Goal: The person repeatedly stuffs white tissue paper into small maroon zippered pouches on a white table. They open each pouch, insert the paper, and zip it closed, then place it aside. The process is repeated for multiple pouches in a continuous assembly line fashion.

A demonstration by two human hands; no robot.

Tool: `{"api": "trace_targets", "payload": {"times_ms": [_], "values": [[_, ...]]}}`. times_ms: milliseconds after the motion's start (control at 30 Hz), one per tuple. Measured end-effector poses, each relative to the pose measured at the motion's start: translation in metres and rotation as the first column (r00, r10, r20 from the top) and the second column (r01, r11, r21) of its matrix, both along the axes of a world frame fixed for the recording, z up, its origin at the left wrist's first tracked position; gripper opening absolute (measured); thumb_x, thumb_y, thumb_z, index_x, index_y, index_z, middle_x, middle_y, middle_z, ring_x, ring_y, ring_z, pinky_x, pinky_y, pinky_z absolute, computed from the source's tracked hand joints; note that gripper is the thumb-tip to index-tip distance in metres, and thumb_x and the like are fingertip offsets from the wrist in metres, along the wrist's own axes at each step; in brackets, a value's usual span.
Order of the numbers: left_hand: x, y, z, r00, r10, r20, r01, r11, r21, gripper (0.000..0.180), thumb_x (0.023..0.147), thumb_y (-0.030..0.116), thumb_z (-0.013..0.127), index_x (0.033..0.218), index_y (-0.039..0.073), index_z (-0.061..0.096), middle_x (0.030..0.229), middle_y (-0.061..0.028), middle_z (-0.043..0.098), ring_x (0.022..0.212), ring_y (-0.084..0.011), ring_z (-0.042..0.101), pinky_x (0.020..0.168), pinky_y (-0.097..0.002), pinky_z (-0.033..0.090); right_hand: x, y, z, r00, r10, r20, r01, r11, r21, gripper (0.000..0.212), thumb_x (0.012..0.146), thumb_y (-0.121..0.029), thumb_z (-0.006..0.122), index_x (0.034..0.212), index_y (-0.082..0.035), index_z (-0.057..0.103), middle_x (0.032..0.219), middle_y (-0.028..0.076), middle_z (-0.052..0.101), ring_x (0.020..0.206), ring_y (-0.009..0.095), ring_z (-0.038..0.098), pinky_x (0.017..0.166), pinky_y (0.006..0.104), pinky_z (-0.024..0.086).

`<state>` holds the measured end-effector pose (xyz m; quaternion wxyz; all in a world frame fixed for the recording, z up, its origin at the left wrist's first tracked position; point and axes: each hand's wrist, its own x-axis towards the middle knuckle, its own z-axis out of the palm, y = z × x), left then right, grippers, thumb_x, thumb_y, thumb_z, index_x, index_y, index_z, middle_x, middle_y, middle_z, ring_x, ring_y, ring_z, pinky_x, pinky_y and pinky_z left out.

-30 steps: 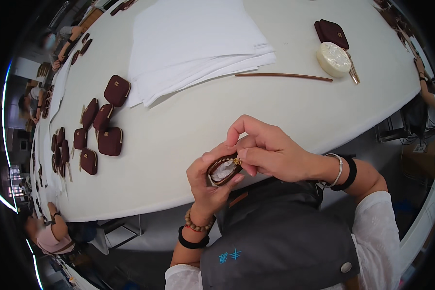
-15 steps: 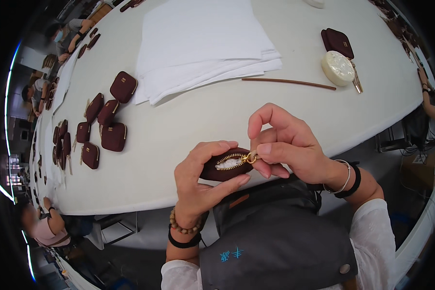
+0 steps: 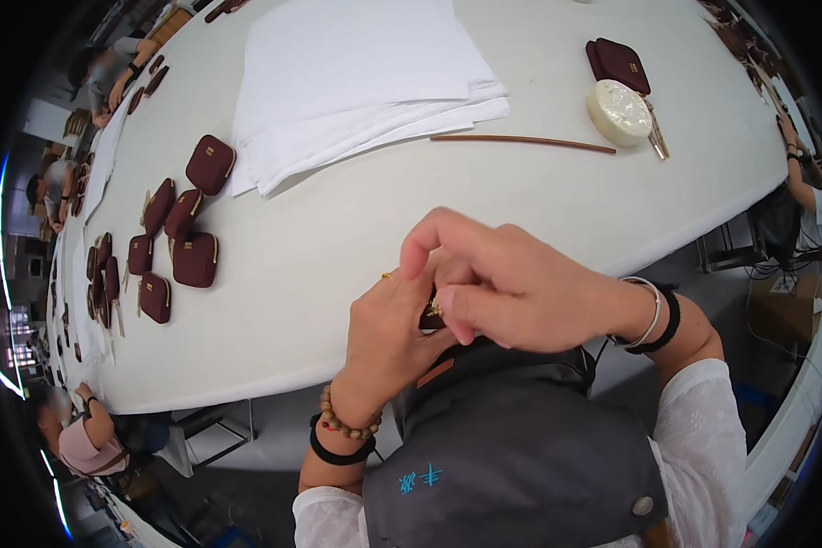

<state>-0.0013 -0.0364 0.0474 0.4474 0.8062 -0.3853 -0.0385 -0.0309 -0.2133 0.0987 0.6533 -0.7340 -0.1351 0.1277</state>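
My left hand [image 3: 385,321] is closed around a small dark maroon zip pouch [image 3: 428,321] at the near edge of the table. Most of the pouch is hidden behind my fingers. Over it reaches my right hand [image 3: 525,290], thumb and fingertips pinched at the brass zipper pull [image 3: 436,310]. Its index finger is bent and raised above my left hand. How far the zip is drawn cannot be seen now.
Several maroon pouches [image 3: 194,259] lie at the left, more beyond them. Stacked white paper sheets [image 3: 356,82] spread across the far middle, with a thin brown stick [image 3: 521,143] below. At the right are a cream tape roll [image 3: 619,113] and maroon pouches [image 3: 623,66]. Co-workers sit along both sides.
My right hand has moved left, from the pouch's right end over to my left hand. The gaping zip and white filling, visible before, are now covered. The view has shifted slightly.
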Motion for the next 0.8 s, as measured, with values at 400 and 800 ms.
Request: {"api": "trace_targets", "payload": {"times_ms": [400,800], "values": [[-0.008,-0.009,-0.012,0.987,-0.127,-0.099,0.128,0.992,0.004,0.055,0.075,0.006,0.074,0.125,0.006,0.05,0.1,-0.016,0.064,0.086,-0.0331,0.066,0.072,-0.0374,0.053,-0.009,0.001,0.007,0.966,0.08,0.244,0.026,0.914,-0.404,0.022,0.088,-0.006,0.048,0.11,-0.004,0.046,0.064,0.01,0.06,0.052,0.024,0.058,0.053,0.0344,0.043],[0.008,0.008,-0.025,0.487,-0.226,-0.843,-0.587,0.63,-0.508,0.045,0.093,0.02,0.063,0.131,0.003,0.046,0.119,-0.009,0.058,0.108,-0.0166,0.058,0.096,-0.034,0.047,-0.005,-0.023,-0.03,0.982,-0.074,-0.173,0.037,0.978,-0.207,0.061,0.089,-0.032,0.068,0.136,-0.003,0.04,0.112,0.015,0.063,0.095,0.018,0.063,0.077,0.0312,0.052]]}}
